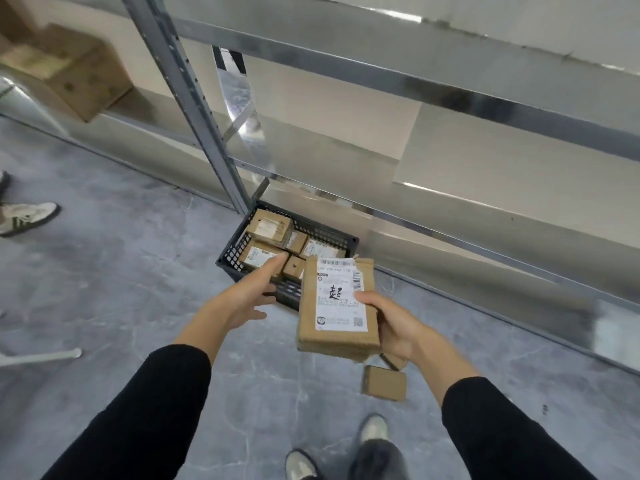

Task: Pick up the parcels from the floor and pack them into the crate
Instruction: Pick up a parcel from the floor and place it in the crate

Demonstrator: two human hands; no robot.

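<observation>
A black slatted crate (322,233) sits on the grey floor against a metal rack, with several small cardboard parcels (269,227) inside. My right hand (391,327) grips a flat brown parcel with a white shipping label (337,306), held above the floor just in front of the crate. My left hand (249,292) is stretched out with fingers apart, its fingertips over the crate's near left part, holding nothing. A small cardboard parcel (383,382) lies on the floor below my right hand, and another is partly hidden behind the held one.
A grey metal rack upright (194,109) and its shelf beams (450,209) run behind the crate. An open cardboard box (69,71) stands on the left shelf. Another person's shoe (24,218) is at the left edge. My own shoes (374,431) show at the bottom.
</observation>
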